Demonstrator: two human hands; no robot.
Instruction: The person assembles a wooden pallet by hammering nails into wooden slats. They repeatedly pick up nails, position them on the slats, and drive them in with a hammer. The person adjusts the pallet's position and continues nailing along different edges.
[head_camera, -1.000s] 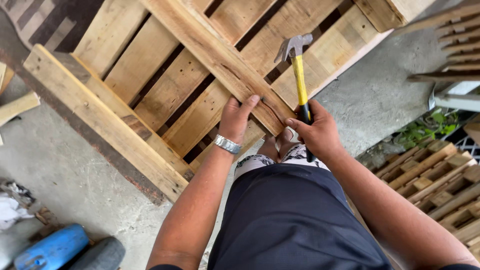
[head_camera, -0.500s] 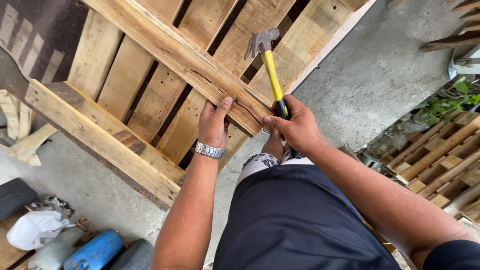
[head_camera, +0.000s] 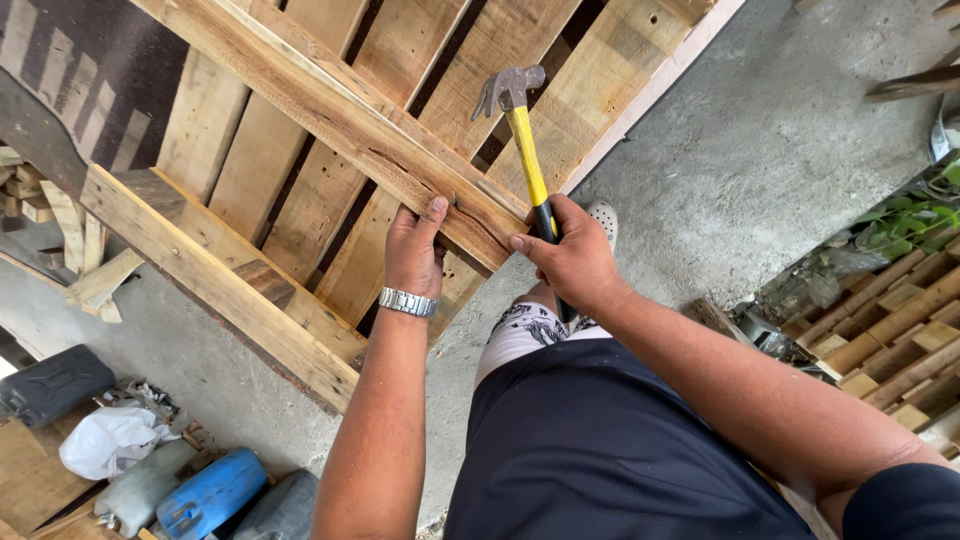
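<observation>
Against the slanted cross-board (head_camera: 340, 110) of the wooden pallet (head_camera: 230, 290), the left hand (head_camera: 415, 250) lies flat, fingers pressing the plank's lower edge, clasping nothing. Toward three o'clock from it, the right hand (head_camera: 570, 258) is clenched around the black grip of the claw hammer (head_camera: 525, 140), whose steel head points to twelve o'clock. Compared with half a second earlier, both hands sit a little lower on the board and the hammer stands nearer upright, so I judge a blow is being lined up.
</observation>
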